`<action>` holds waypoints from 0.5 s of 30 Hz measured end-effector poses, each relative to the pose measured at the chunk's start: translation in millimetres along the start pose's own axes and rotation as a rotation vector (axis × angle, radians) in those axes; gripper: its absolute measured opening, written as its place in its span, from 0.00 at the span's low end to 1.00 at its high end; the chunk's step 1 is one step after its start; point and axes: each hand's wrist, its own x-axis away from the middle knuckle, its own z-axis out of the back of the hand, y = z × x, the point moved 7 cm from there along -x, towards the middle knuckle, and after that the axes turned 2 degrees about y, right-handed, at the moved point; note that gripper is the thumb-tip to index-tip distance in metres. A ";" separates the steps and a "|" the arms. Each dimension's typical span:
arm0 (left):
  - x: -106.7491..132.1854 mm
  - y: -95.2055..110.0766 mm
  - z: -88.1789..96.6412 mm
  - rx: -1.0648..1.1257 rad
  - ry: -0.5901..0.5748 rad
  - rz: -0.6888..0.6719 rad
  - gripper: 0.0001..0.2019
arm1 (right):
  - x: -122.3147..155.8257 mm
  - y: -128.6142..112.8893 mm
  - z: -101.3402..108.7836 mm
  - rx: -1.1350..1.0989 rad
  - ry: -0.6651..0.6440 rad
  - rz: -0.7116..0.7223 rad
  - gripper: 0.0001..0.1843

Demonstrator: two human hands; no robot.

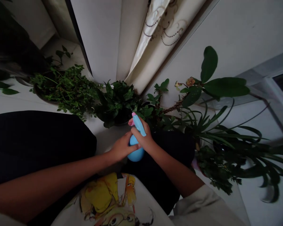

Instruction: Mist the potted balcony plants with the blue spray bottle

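Observation:
A light-blue spray bottle (136, 154) with a pink nozzle and trigger is held in front of me, its head tilted away toward the plants. My right hand (142, 133) wraps round the neck of the bottle, fingers up by the trigger. Lower down, my left hand (123, 145) grips the bottle's body from the left side. Just beyond the nozzle stands a dark-leaved potted plant (118, 99). How far the trigger is pressed cannot be made out.
A bushy small-leaved plant (68, 83) grows at left. To the right are a thorny-stemmed plant (175, 106) and a long-leaved plant (217, 131). A patterned curtain (160, 34) hangs behind. My dark-clothed knees (42, 138) flank the bottle.

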 end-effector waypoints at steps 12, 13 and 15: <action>-4.2 7.3 -12.6 0.420 -0.008 -0.010 0.28 | 1.7 1.8 10.6 0.074 0.076 0.021 0.13; -7.0 8.1 -12.4 0.465 -0.029 -0.008 0.28 | 0.2 0.8 13.8 0.082 0.087 0.026 0.12; -13.8 5.0 -9.9 0.562 -0.042 0.033 0.26 | -3.9 -0.8 22.7 0.064 0.109 0.031 0.12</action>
